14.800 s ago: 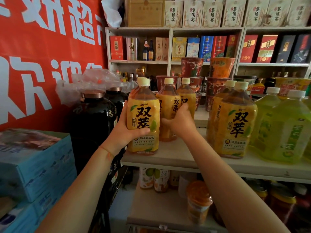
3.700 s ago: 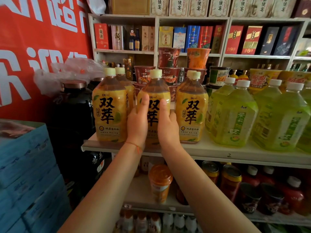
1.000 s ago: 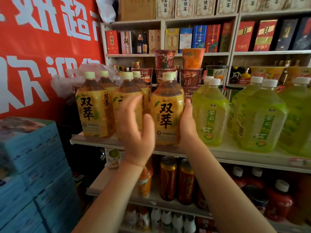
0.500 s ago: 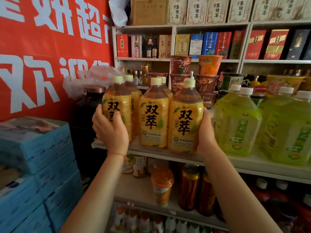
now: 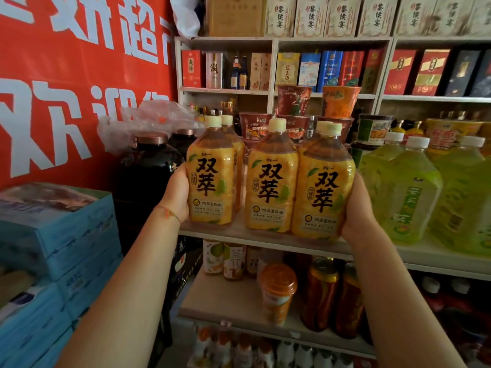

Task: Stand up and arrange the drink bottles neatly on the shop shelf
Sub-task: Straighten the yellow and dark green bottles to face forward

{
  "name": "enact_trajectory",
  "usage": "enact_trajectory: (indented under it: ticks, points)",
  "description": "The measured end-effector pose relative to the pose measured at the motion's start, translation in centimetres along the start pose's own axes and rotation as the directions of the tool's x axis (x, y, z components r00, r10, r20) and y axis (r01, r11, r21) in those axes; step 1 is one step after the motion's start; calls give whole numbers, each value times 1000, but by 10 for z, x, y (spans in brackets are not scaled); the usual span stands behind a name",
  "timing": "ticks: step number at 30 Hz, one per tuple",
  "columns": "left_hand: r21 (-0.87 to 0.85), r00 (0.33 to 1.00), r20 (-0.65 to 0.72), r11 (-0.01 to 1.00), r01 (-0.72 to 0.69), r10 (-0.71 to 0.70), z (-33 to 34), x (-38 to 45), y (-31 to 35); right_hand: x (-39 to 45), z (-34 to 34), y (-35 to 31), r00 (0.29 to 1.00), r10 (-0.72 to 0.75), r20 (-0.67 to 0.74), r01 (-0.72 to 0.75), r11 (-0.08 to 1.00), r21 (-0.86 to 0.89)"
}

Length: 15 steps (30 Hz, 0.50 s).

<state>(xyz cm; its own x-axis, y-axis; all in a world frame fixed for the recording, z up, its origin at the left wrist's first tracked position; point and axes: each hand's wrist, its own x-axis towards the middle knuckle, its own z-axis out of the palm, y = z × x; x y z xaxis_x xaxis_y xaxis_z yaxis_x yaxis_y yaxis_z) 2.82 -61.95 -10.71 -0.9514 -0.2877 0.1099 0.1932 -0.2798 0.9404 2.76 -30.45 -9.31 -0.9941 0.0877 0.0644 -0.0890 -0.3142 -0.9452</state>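
Note:
Three yellow-labelled tea bottles stand upright in a front row on the shelf (image 5: 239, 234), with more of the same behind them. My left hand (image 5: 175, 195) wraps the left side of the left yellow bottle (image 5: 210, 181), fingers hidden behind it. A small gap separates that bottle from the middle yellow bottle (image 5: 271, 184), which touches the right yellow bottle (image 5: 322, 192). My right hand (image 5: 357, 208) cups the right side of the right bottle, between it and the green tea bottles (image 5: 406, 192).
Dark glass jars (image 5: 148, 168) under a plastic bag stand just left of the shelf. Blue cartons (image 5: 66, 229) are stacked at the lower left. Cup noodles (image 5: 295, 102) sit behind the bottles. Cans and cups (image 5: 321, 293) fill the shelf below.
My left hand has slid from the front of the left yellow bottle to its side. The right hand stays on the right bottle. The view has drawn a little closer.

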Motion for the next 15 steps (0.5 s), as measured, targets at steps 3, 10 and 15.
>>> enact_trajectory:
  ticks: [3,10,15]
  points:
    - [-25,1000,24,1000,11,-11,3,-4,2,-3,2,-1,1000,-10,16,11,1000,-9]
    - [16,1000,27,1000,-2,1,15,-13,2,-12,20,1,1000,6,26,-5,1000,-27]
    - [39,1000,26,999,3,-4,14,-15,4,-16,24,-2,1000,12,16,-11,999,-41]
